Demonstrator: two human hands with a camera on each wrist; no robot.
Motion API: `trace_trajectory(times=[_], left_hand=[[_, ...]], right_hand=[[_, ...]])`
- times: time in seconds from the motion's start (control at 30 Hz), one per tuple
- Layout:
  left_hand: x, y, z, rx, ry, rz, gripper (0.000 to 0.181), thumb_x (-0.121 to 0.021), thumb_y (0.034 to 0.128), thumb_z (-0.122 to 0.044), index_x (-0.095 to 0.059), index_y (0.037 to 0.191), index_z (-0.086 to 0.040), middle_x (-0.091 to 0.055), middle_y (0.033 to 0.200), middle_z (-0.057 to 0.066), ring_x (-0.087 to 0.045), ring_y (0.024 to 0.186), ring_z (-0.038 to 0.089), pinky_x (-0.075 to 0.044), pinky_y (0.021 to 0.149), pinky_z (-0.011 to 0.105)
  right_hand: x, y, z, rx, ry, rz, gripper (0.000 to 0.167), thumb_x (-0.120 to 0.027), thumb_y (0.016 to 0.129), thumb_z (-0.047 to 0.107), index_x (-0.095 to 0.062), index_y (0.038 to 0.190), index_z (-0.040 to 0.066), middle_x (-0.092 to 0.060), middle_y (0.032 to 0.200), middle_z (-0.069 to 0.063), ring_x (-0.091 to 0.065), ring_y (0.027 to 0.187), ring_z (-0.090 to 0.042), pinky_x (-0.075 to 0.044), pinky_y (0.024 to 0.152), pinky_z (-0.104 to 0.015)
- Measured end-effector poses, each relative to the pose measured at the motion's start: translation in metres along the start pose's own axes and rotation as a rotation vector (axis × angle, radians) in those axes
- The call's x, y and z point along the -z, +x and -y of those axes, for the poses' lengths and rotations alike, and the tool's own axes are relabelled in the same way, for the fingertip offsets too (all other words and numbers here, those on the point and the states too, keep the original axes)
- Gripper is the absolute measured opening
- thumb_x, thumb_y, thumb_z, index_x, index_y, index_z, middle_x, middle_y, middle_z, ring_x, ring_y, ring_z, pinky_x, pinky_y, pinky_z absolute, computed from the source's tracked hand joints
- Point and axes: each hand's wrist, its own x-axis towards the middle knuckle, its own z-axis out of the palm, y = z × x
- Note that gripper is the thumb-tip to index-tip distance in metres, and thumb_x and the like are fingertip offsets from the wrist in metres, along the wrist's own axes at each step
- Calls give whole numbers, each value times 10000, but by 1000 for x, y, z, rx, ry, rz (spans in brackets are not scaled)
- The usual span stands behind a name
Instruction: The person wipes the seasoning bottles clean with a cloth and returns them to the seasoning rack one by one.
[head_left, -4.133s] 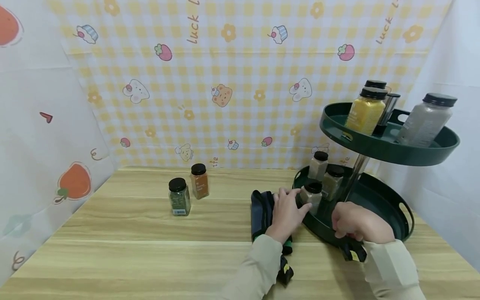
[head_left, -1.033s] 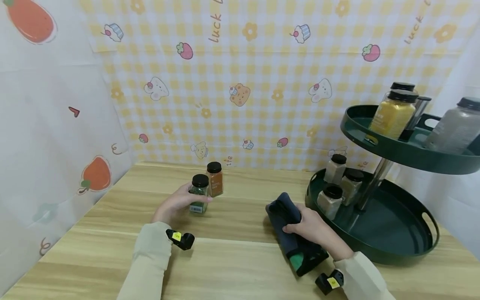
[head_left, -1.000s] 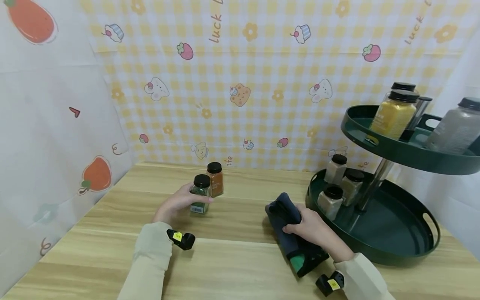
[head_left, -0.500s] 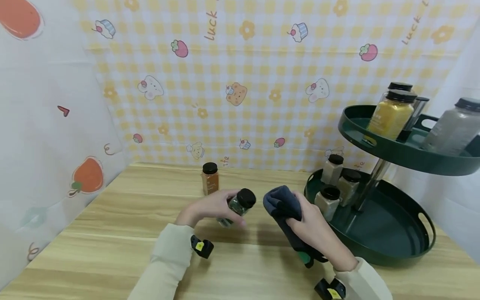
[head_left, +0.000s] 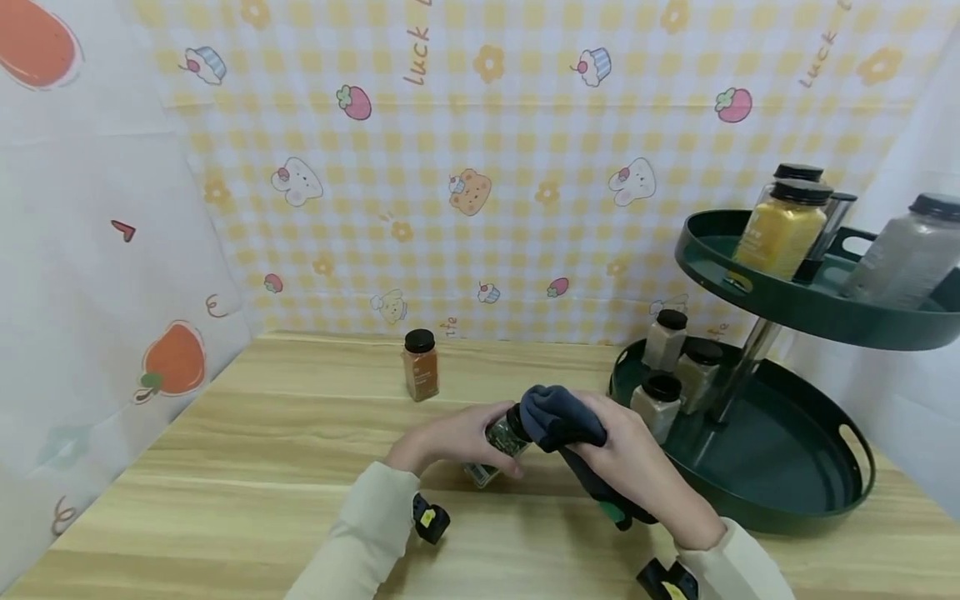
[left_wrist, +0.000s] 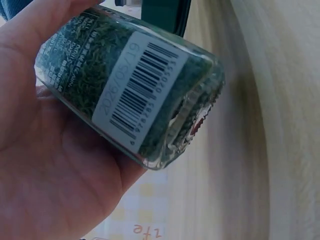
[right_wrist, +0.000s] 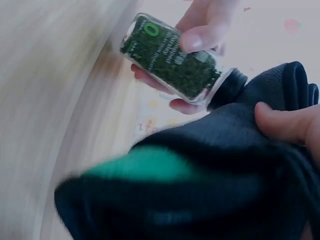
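Note:
My left hand (head_left: 457,437) grips a glass spice jar (left_wrist: 120,80) of dried green herb flakes, tilted in the air with its black lid toward the right. A barcode label shows on its side in the left wrist view. In my right hand (head_left: 618,442) is a bunched dark blue-grey cloth (right_wrist: 240,130) with black edging and a green patch. The cloth touches the jar's black lid (right_wrist: 227,89) and partly covers it in the head view. Behind my left hand, an orange-brown spice jar (head_left: 422,371) stands upright on the table.
A two-tier dark green tray stand (head_left: 780,450) is at the right. Several pale spice jars (head_left: 657,408) stand on its lower tier. Its upper tier (head_left: 795,308) bears a yellow jar (head_left: 780,233) and a grey jar (head_left: 903,258). A patterned cloth backdrop rises behind the wooden table (head_left: 225,492).
My left hand has picked up the green herb jar from beside the orange-brown one and brought it right, tilting it. My right hand has raised the cloth, which now meets the lid.

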Motion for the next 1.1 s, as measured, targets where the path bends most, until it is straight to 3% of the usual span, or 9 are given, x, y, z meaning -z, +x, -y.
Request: trace_trajectory(times=[0.13, 0.23, 0.33, 0.53, 0.63, 0.77, 0.87, 1.1], left_hand=[[-3, -2, 1, 16, 19, 6, 670, -757, 740, -301, -417, 1316, -329, -543, 1222, -61, -517, 1115, 162, -405, 951, 382], [-4, 0, 0, 28, 14, 7, 746, -744, 743, -308, -349, 1375, -345, -419, 1398, -54, -383, 1299, 177, -326, 1051, 431], [-5, 1, 1, 29, -15, 12, 755, -740, 749, -293, -332, 1380, -366, -313, 1477, -70, -253, 1381, 161, -235, 1107, 455], [-8, 2, 3, 7, -104, 53, 747, -738, 761, -219, -333, 1362, -399, -363, 1426, -69, -334, 1315, 172, -257, 1088, 456], [-8, 3, 4, 4, -123, 59, 772, -744, 760, -205, -324, 1369, -421, -326, 1451, -93, -286, 1344, 153, -220, 1102, 461], [-7, 3, 6, -4, -154, 89, 687, -743, 759, -159, -397, 1319, -355, -505, 1258, -7, -484, 1134, 190, -396, 956, 402], [-7, 3, 7, -6, -185, 112, 640, -731, 758, -134, -413, 1289, -299, -555, 1066, 36, -532, 904, 179, -458, 780, 319], [-6, 3, 10, -17, -202, 112, 636, -723, 758, -121, -410, 1288, -282, -552, 1074, 13, -524, 894, 149, -446, 778, 282]], right_hand=[[1, -1, 2, 38, 21, -3, 429, -722, 754, -13, -612, 1153, 102, -657, 1103, -64, -633, 990, -242, -510, 813, -432], [4, -1, 3, 53, 47, 12, 418, -711, 763, -15, -606, 1147, 113, -668, 1078, -62, -643, 949, -217, -513, 783, -398], [4, -1, 2, 62, 73, 39, 432, -699, 779, -9, -592, 1179, 115, -663, 1102, -72, -640, 974, -223, -508, 802, -402], [3, -1, -2, 102, 92, 83, 534, -671, 782, -53, -562, 1261, 157, -629, 1201, -43, -608, 1078, -229, -493, 870, -434], [2, -1, -4, 120, 102, 98, 553, -651, 777, -80, -572, 1251, 196, -637, 1182, -15, -614, 1061, -216, -497, 855, -422], [3, -2, -6, 118, 94, 107, 564, -632, 761, -108, -598, 1209, 234, -646, 1147, 16, -620, 1035, -198, -498, 832, -408], [5, -2, -10, 96, 50, 91, 576, -608, 740, -140, -616, 1183, 228, -649, 1132, 15, -623, 1025, -207, -500, 821, -418], [5, 0, -15, 40, 16, 98, 575, -561, 725, -163, -620, 1176, 188, -641, 1149, -16, -615, 1040, -241, -489, 832, -433]])
